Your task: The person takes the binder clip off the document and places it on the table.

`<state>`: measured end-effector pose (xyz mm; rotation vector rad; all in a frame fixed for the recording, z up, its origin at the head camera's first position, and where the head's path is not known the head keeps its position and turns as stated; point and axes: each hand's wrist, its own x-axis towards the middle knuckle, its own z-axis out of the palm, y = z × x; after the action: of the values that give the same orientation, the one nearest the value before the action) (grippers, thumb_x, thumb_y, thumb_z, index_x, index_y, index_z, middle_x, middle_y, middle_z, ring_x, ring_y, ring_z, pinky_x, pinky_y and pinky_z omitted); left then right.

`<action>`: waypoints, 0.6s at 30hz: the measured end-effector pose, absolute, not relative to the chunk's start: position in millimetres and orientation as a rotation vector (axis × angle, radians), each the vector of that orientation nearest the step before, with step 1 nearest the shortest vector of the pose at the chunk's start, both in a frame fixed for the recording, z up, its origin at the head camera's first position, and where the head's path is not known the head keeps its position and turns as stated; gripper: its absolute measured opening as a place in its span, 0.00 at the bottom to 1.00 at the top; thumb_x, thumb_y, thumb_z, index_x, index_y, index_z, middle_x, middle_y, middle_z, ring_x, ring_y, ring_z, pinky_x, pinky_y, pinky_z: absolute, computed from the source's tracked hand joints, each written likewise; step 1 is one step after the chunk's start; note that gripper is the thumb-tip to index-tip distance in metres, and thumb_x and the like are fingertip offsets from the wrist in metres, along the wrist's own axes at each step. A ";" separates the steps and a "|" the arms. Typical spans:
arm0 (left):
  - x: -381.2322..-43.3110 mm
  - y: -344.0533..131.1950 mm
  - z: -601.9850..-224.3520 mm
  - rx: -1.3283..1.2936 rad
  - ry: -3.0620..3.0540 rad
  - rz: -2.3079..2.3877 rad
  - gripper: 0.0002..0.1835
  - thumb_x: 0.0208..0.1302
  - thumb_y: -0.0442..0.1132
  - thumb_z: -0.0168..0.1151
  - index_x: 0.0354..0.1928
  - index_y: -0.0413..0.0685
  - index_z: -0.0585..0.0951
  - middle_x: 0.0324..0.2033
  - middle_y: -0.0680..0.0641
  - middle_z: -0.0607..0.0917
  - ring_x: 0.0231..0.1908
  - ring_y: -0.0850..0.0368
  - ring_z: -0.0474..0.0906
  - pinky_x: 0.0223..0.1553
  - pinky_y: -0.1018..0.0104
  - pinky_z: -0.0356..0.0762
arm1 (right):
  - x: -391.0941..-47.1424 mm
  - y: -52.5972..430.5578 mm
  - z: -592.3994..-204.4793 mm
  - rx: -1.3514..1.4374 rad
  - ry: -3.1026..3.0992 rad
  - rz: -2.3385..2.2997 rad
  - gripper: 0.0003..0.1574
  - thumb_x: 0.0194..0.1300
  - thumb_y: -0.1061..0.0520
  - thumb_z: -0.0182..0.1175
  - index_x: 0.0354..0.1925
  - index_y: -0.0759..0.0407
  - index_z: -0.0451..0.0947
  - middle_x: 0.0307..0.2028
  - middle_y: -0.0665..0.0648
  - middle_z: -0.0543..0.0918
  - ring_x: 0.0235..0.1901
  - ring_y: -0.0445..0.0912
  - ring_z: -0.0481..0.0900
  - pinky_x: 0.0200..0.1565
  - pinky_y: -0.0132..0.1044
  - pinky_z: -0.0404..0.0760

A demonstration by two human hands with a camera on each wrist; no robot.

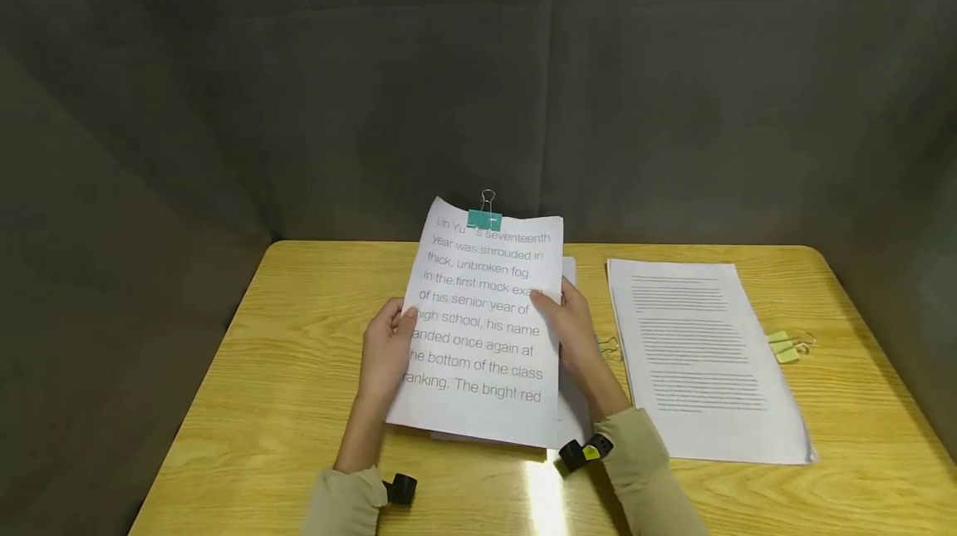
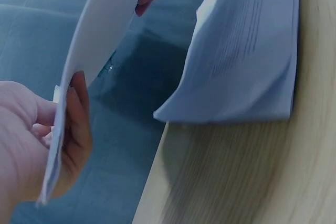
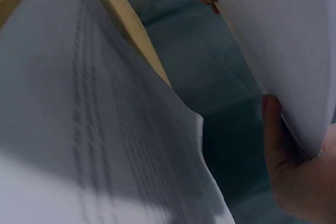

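Both hands hold a sheaf of printed paper up over the table, tilted toward the head camera. A teal binder clip grips its top edge, one wire handle standing up. My left hand pinches the left edge, thumb in front and fingers behind, as the left wrist view shows on the sheaf. On the right edge, my right hand pinches the same way; its fingers lie behind the paper in the right wrist view. Beneath the sheaf lies another paper stack, mostly hidden.
To the right lies a stack of finely printed paper. Yellow-green binder clips sit along its right side. Wire clip handles show between the right hand and that stack. A dark curtain hangs behind the wooden table.
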<state>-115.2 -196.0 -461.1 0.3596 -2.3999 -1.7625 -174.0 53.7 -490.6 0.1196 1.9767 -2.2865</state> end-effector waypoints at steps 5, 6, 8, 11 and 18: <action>-119.2 -178.7 -463.2 0.284 -2.418 -1.826 0.13 0.80 0.38 0.53 0.56 0.39 0.81 0.32 0.42 0.84 0.24 0.54 0.79 0.24 0.67 0.77 | -174.6 77.8 -486.5 0.093 1.966 -2.329 0.28 0.76 0.63 0.56 0.71 0.63 0.69 0.46 0.58 0.87 0.36 0.44 0.88 0.40 0.35 0.86; -120.3 -175.7 -463.8 0.269 -2.424 -1.838 0.13 0.80 0.38 0.53 0.56 0.39 0.81 0.33 0.42 0.84 0.25 0.53 0.80 0.25 0.67 0.77 | -174.6 82.3 -485.5 0.086 1.955 -2.343 0.28 0.76 0.63 0.56 0.71 0.64 0.69 0.45 0.57 0.88 0.36 0.44 0.89 0.39 0.36 0.87; -123.2 -170.5 -465.2 0.235 -2.432 -1.863 0.13 0.80 0.37 0.54 0.58 0.39 0.80 0.35 0.42 0.85 0.26 0.53 0.81 0.26 0.67 0.78 | -174.4 90.8 -483.4 0.070 1.943 -2.363 0.27 0.76 0.63 0.56 0.71 0.64 0.69 0.43 0.54 0.88 0.35 0.44 0.89 0.38 0.37 0.87; -127.5 -163.2 -466.3 0.218 -2.440 -1.901 0.14 0.79 0.37 0.55 0.60 0.39 0.79 0.37 0.42 0.86 0.28 0.52 0.82 0.28 0.65 0.80 | -175.0 100.4 -480.9 0.069 1.948 -2.374 0.27 0.76 0.63 0.56 0.70 0.66 0.69 0.40 0.51 0.88 0.34 0.44 0.89 0.37 0.37 0.87; -135.6 -150.8 -468.8 0.210 -2.474 -1.963 0.17 0.76 0.36 0.57 0.64 0.41 0.78 0.41 0.42 0.85 0.33 0.51 0.83 0.35 0.61 0.80 | -178.0 114.3 -479.4 0.055 2.000 -2.360 0.27 0.76 0.63 0.56 0.70 0.67 0.70 0.40 0.50 0.89 0.34 0.44 0.89 0.36 0.36 0.87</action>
<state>-135.6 -150.8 -468.8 0.2098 -2.4745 -1.9625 -178.0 114.3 -479.4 0.0550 1.9997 -2.3597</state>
